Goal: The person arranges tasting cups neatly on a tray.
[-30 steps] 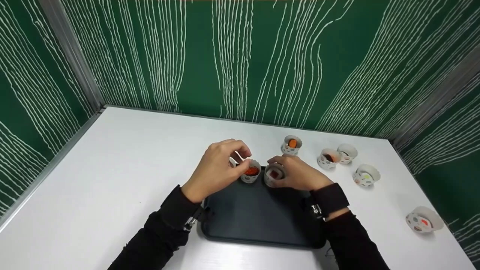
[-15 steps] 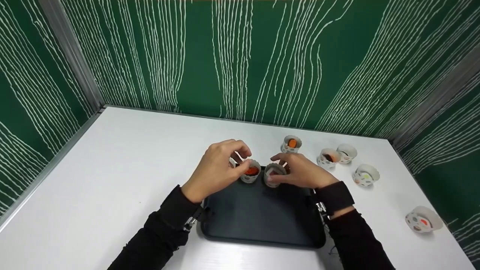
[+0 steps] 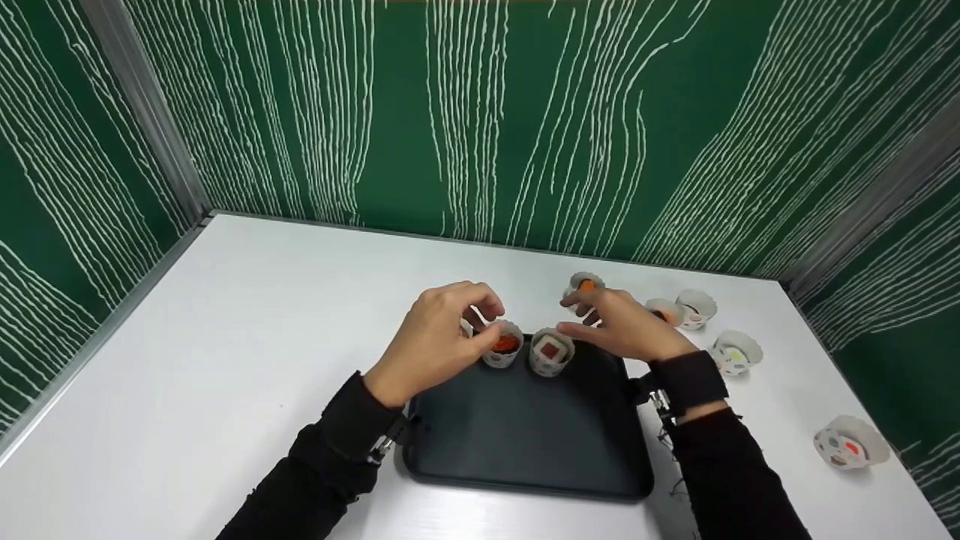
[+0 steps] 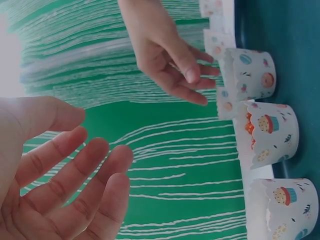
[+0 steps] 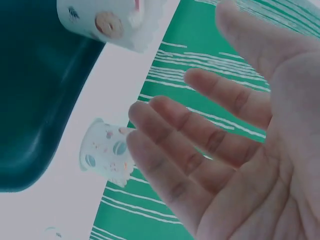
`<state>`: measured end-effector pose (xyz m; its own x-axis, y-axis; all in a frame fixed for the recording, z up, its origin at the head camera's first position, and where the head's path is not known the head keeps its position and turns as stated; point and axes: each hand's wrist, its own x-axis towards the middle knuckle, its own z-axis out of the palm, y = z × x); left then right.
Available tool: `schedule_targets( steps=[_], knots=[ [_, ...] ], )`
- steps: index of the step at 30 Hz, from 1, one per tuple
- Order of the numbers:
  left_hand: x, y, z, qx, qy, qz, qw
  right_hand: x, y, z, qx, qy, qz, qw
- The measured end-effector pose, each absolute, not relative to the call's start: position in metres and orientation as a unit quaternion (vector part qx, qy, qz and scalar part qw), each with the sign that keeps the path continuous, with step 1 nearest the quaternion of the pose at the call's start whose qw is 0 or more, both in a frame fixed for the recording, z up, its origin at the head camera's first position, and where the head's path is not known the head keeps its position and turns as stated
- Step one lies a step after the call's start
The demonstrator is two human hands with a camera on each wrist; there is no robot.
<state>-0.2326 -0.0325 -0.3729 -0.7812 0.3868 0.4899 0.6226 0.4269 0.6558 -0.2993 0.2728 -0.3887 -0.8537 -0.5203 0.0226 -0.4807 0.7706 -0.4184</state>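
Note:
My left hand point(image 3: 442, 330) hovers over the tray's back left, its fingers loosely bent with nothing between them. Just beside its thumb stands a paper baking cup with orange-red bits point(image 3: 505, 354). Another paper cup point(image 4: 295, 205), lowest in the left wrist view, is mostly hidden behind this hand in the head view. To the right, a cup with a white and dark red square piece point(image 3: 551, 352) stands on the dark tray point(image 3: 525, 435). My right hand point(image 3: 626, 322) is in the air right of that cup, fingers apart and holding nothing, partly covering a cup with an orange piece point(image 3: 582, 285).
On the white table's right side stand several more patterned paper cups: a partly covered one point(image 3: 666, 309), one behind it point(image 3: 696, 309), one with a yellow-green piece point(image 3: 736, 352), and one with a red piece point(image 3: 851, 442) near the right edge. Green walls enclose the table.
My right hand has come away from the cup with the square piece and moved right, near the cup with the orange piece. The left hand has stayed in place.

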Motion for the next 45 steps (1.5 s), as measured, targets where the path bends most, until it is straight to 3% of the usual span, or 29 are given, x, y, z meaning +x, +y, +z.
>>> schedule_targets(
  steps=[20, 34, 45],
  knots=[
    [-0.233, -0.031, -0.376, -0.308, -0.835, -0.438, 0.125, -0.337, 0.289, -0.396, -0.185, 0.958, -0.220, 0.008],
    [-0.236, -0.032, -0.380, -0.310, -0.837, -0.434, 0.120, -0.352, 0.277, -0.414, -0.161, 0.961, -0.219, 0.043],
    [-0.238, -0.034, -0.380, -0.312, -0.838, -0.431, 0.124, -0.358, 0.275, -0.421, -0.158, 0.966, -0.203, 0.026]
  ],
)
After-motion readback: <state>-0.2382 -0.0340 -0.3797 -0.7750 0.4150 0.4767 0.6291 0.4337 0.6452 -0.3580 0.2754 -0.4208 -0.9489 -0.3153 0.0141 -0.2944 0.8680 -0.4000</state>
